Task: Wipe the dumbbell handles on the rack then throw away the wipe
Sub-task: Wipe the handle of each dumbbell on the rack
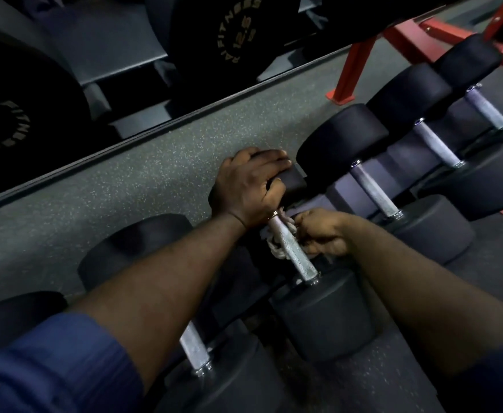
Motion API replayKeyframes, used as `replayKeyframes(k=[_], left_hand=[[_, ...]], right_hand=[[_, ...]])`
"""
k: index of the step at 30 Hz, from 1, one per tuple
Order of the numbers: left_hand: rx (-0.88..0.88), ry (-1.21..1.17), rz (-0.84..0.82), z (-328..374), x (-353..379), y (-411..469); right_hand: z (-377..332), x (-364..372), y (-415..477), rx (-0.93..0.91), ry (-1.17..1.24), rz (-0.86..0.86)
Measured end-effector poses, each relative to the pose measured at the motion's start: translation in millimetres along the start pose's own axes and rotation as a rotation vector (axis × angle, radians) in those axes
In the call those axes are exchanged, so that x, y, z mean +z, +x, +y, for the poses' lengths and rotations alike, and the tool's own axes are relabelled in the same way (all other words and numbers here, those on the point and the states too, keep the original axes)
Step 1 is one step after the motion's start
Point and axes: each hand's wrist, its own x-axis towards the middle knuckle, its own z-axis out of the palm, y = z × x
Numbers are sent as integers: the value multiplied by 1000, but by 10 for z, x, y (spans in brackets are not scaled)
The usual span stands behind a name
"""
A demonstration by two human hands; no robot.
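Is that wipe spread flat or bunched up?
Bunched up: the wipe is crumpled around the dumbbell handle, pinched by the right hand.

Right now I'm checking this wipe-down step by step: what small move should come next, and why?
Probably slide the right hand with the wipe down the handle toward the near head. The wipe wraps only the handle's upper part, the lower stretch lies bare, and the left hand holds the far head.

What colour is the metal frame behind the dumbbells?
Red frame, clearest in the head view's upper right.
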Motion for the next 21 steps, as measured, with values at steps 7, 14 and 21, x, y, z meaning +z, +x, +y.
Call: replayKeyframes(k=[7,14,21], left_hand=[[-24,34,-33,48,-47,-11],[-9,86,-22,59,-17,-11],[-11,124,-58,91,-50,-14]], right_hand=[[132,88,-216,-542,-816,428],[330,305,-182,-936,-1602,351],[140,196,-222,-1013,-2034,312]])
